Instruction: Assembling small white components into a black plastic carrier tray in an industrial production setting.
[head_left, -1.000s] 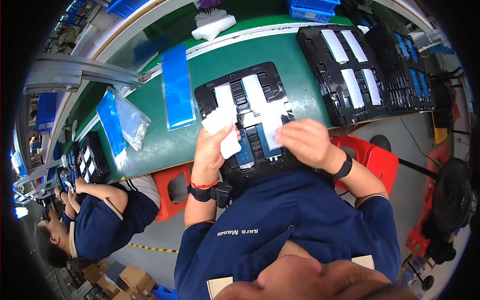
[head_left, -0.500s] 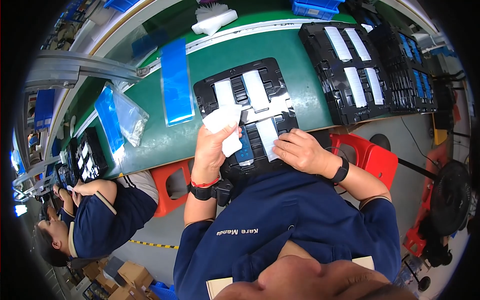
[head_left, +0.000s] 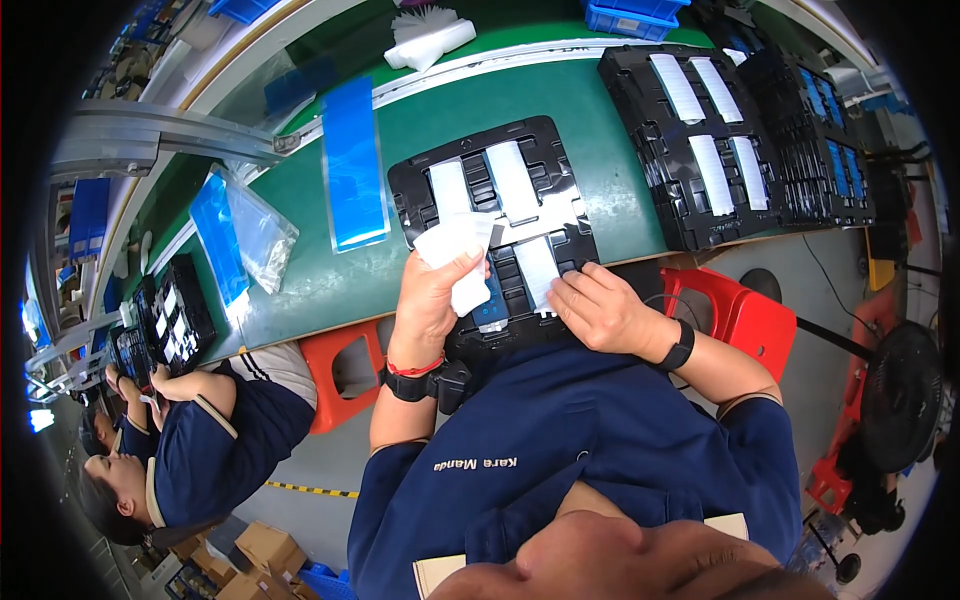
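Note:
A black moulded plastic tray [head_left: 413, 178] lies in front of me on the green bench, its far half filled by two white strips. In my left hand [head_left: 427, 298] is a small stack of white paper strips [head_left: 452, 244], pinched over the tray's left side. Beneath that stack, the near left slot shows a dark blue flat piece [head_left: 491, 312]. A white strip [head_left: 537, 268] covers the near right slot. The bent fingers of my right hand [head_left: 606, 310] press together at this strip's lower right edge; their tips are partly hidden.
Blue film sheets [head_left: 354, 170] and a transparent bag [head_left: 263, 235] lie to the left. Black trays [head_left: 655, 120] with strips are stacked at the right. Red stools [head_left: 745, 325] stand below the bench edge. A co-worker [head_left: 195, 460] sits at the left.
My left hand, with the paper stack, has shifted slightly right and down. My right hand has moved a little down at the strip's edge. The co-worker has moved slightly.

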